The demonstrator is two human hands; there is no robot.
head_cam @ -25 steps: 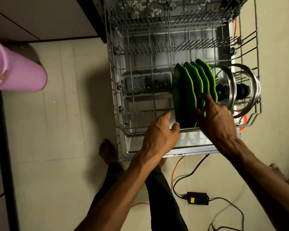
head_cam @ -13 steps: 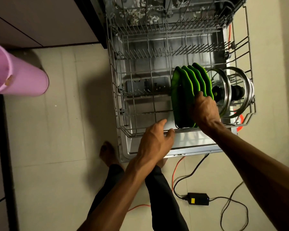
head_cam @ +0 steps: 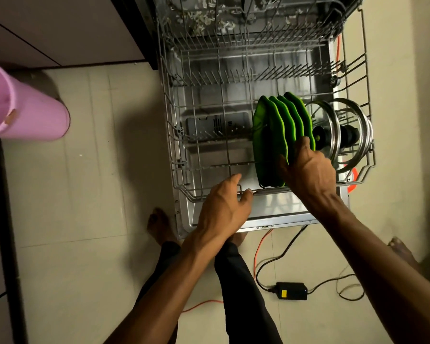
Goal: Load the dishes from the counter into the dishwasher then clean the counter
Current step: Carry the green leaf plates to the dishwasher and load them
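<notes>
Right hand (head_cam: 308,167): fingertips tucked behind the green plates (head_cam: 276,135), grip unclear.
Green plates: near edges covered by that hand.
Steel lids (head_cam: 343,135): lower rims hidden behind the wrist.
Pink bucket (head_cam: 23,112): cut off at the left edge.
Upper rack (head_cam: 246,18): contents blurred, cropped at the top.
Right foot (head_cam: 405,252): mostly behind the forearm.
</notes>
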